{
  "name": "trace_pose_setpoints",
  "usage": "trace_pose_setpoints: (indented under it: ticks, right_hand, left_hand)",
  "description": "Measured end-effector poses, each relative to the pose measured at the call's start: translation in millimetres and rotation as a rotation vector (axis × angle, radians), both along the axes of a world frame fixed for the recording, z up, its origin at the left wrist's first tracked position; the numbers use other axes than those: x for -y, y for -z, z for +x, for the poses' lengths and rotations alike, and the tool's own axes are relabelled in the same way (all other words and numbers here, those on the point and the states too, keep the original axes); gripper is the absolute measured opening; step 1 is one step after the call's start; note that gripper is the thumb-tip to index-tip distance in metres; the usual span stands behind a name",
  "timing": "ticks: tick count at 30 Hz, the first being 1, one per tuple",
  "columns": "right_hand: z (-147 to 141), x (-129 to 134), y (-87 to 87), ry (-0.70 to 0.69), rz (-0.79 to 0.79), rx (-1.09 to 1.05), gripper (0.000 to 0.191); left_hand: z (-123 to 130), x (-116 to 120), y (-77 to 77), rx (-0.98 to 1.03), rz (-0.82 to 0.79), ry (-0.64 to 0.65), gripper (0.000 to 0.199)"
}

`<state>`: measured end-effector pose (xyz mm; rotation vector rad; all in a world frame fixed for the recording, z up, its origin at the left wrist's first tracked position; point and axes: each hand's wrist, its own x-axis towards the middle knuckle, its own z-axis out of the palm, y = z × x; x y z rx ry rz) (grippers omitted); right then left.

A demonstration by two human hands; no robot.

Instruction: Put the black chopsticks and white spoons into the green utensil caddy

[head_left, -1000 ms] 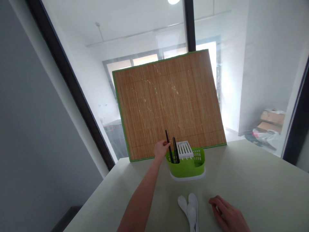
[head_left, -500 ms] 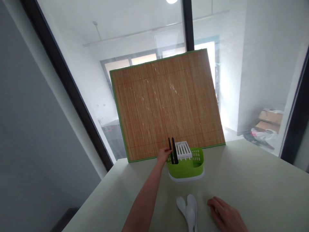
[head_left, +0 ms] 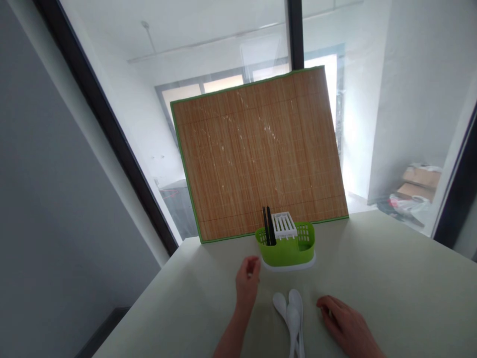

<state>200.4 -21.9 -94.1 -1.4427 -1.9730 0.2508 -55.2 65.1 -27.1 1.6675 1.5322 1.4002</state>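
A green basket with a white base (head_left: 286, 256) stands on the table, a white slatted rack (head_left: 284, 224) across its middle. Black chopsticks (head_left: 269, 228) lean upright in its left compartment. My left hand (head_left: 248, 278) is just in front of the basket's left side, touching nothing, its fingers loosely curled with a gap at the thumb. Several white spoons (head_left: 293, 318) lie overlapping on the table between my hands. To their right rests my right hand (head_left: 345, 320), fingers curled together, with nothing seen in them.
A green-edged bamboo mat (head_left: 257, 159) leans against the glass behind the basket. The pale table (head_left: 391, 278) has its left edge running diagonally. Cardboard boxes (head_left: 421, 181) and plastic bags lie beyond the glass at the right.
My left hand has let go of the chopstick at the basket and moved back toward me. Both chopsticks now stand close together. My right hand has hardly moved.
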Motion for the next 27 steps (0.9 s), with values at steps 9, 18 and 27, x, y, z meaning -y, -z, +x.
trace_pose_setpoints:
  ticks: [9, 18, 27]
  right_hand:
    - [-29.5, 13.0, -4.6, -0.059, -0.100, 0.058, 0.015]
    - [-51.7, 21.9, -10.7, 0.113, -0.165, 0.244, 0.024]
    - [-80.7, 15.2, -11.2, 0.205, -0.249, 0.368, 0.026]
  left_hand:
    - [28.7, 113.0, 39.6, -0.714, -0.640, 0.193, 0.037]
    - [44.1, 112.8, 17.7, -0.864, -0.600, 0.087, 0.028]
    - [26.4, 108.5, 30.4, -1.026, -0.538, -0.036, 0.033]
